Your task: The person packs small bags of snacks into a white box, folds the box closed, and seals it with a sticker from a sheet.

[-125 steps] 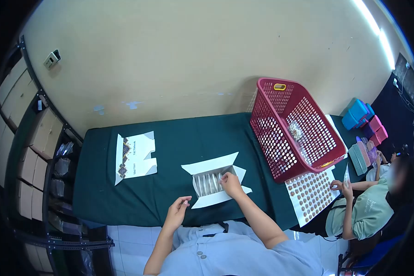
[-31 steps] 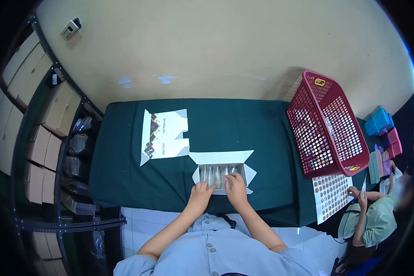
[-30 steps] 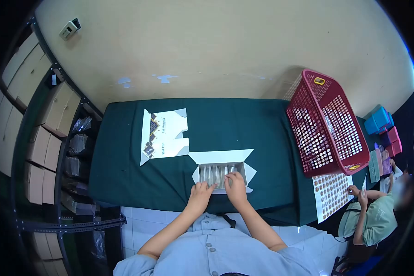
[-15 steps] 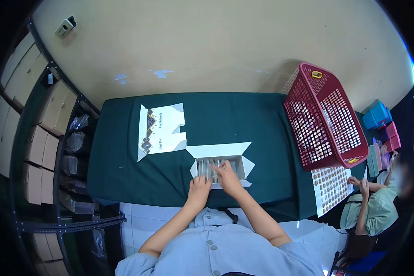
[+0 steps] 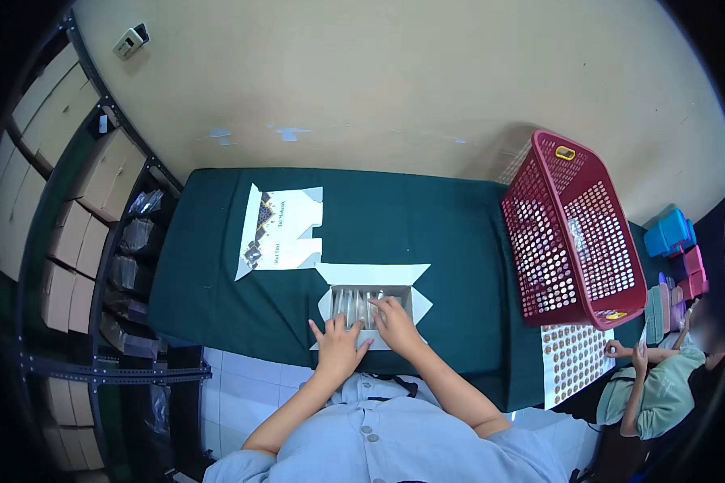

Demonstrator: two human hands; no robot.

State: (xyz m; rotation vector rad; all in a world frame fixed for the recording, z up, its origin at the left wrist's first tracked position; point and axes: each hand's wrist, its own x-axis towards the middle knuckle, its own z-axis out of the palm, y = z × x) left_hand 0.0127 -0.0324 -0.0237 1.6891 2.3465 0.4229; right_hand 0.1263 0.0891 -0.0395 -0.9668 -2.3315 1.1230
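An open white cardboard box [image 5: 374,274] lies near the front edge of the table, its flaps folded out. Inside stand several clear plastic containers [image 5: 350,303] in a row; what they hold is too small to tell. My left hand [image 5: 340,348] rests at the box's front left wall, fingers spread and nothing in them. Over the box's right half is my right hand [image 5: 395,326], its fingers stretched out onto the clear containers. Behind and to the left lies a flat white printed card piece [image 5: 294,221] with a dark ornamental pattern and lettering.
A dark green cloth [image 5: 451,233] covers the table. On its right stands a tall maroon plastic basket [image 5: 572,233], with a sheet of round stickers [image 5: 576,362] before it. A co-worker [image 5: 652,386] sits at the right edge. Shelving with boxes [image 5: 76,241] lines the left.
My left hand's fingers have spread and shifted left along the box's front wall. My right hand stays over the clear containers. The whole view has tilted slightly.
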